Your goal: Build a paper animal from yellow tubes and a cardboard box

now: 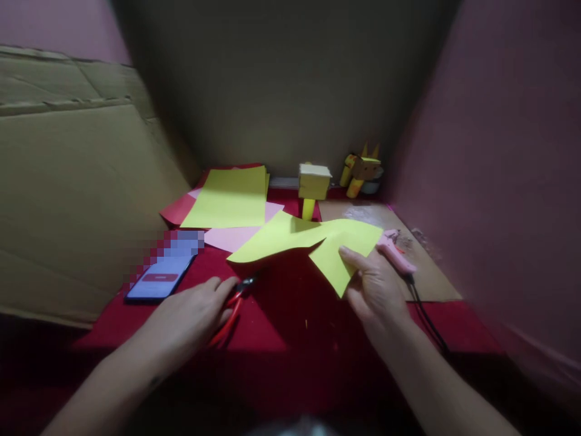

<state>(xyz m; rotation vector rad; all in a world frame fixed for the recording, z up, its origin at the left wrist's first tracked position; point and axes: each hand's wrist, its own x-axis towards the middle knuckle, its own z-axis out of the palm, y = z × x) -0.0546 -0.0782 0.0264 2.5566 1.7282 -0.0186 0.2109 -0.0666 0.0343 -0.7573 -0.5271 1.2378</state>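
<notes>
I pinch a curling yellow sheet point(336, 239) over the middle of the red counter point(281, 330).
My right hand point(379, 287) grips its right end, best lightly, so the paper doesn't crease; my left hand point(195, 312) closes round the red-handled tool point(230, 322), near and left, its metal tip best kept clear of the sheet.

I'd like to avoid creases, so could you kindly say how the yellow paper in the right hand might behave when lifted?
The yellow paper would likely flex, since it curves beyond the right hand. Its thin edges suggest low weight and easy creasing.
</notes>
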